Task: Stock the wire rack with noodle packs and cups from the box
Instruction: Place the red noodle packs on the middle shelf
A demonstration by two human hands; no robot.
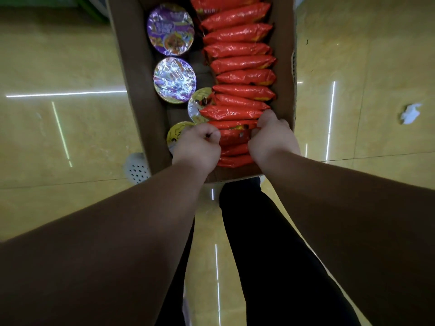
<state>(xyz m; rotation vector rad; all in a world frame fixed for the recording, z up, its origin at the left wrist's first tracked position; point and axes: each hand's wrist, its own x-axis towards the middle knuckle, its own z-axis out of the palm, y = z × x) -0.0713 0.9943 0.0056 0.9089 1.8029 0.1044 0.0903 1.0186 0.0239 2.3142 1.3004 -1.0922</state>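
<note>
Head view: noodle packs [235, 135] between hands.

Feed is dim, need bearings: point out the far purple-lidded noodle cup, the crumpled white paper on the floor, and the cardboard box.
Far purple-lidded noodle cup [170, 29], head view, lid centre.
Crumpled white paper [410, 113], head view, its middle.
Brown cardboard box [131, 67], head view, left wall.

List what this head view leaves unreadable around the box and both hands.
- Wire rack: nowhere in frame.
- Box: far end cut by the top edge.
- Nearest orange packs: partly covered by the left hand and right hand, so the count held is unclear.
- Yellow-lidded cup: partly hidden by the left hand.
- Lid print: blurred.
</note>
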